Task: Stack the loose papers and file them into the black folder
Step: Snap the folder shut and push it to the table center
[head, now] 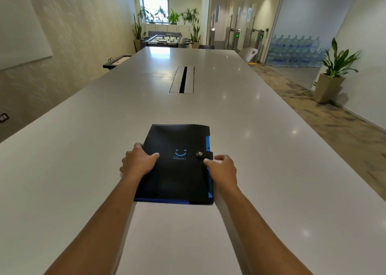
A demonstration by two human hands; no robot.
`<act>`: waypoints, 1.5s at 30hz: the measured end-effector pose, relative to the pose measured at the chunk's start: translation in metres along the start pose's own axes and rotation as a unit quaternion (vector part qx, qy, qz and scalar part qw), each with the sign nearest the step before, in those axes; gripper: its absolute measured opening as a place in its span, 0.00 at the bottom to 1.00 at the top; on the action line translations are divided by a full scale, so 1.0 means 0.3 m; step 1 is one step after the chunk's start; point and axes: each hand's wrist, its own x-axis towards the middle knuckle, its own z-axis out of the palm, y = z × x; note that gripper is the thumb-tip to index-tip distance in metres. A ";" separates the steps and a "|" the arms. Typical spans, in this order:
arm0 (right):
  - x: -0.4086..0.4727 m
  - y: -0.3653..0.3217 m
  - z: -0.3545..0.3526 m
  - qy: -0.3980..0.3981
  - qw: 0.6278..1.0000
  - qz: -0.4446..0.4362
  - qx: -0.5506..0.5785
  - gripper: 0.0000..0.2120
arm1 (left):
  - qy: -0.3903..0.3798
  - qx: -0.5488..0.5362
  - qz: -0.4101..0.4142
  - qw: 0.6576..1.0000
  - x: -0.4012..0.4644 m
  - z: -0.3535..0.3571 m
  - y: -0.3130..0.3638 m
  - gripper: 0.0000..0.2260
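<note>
The black folder (177, 176) lies closed and flat on the long white table (83, 159), with a blue smiley print on its cover and blue edges showing along its right and near sides. Its snap strap is fastened over the right edge. My left hand (139, 161) grips the folder's left edge, thumb resting on the cover. My right hand (222, 169) holds the right edge just below the snap strap, thumb on the cover. No loose papers are visible.
A metal cable hatch (182, 79) is set into the table's middle, beyond the folder. A potted plant (332, 76) stands on the floor at the right. A foosball table (165, 39) and more plants stand past the far end.
</note>
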 end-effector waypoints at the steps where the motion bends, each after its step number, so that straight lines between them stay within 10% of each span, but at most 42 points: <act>1: 0.002 0.002 -0.004 -0.001 0.999 0.018 0.037 0.17 | -0.009 -0.043 -0.013 0.999 0.014 -0.013 -0.006 0.29; 17: 0.164 -0.121 0.010 -0.177 0.976 0.033 0.124 0.15 | -0.054 -0.259 0.022 0.964 0.172 -0.074 0.062 0.21; 33: 0.730 -0.232 0.221 -0.050 0.997 -0.031 0.058 0.25 | -0.069 -0.197 0.106 0.972 0.679 0.048 0.254 0.17; 45: 0.993 -0.209 0.375 0.046 0.957 -0.124 -0.258 0.19 | -0.045 -0.087 0.143 0.985 0.974 0.186 0.275 0.16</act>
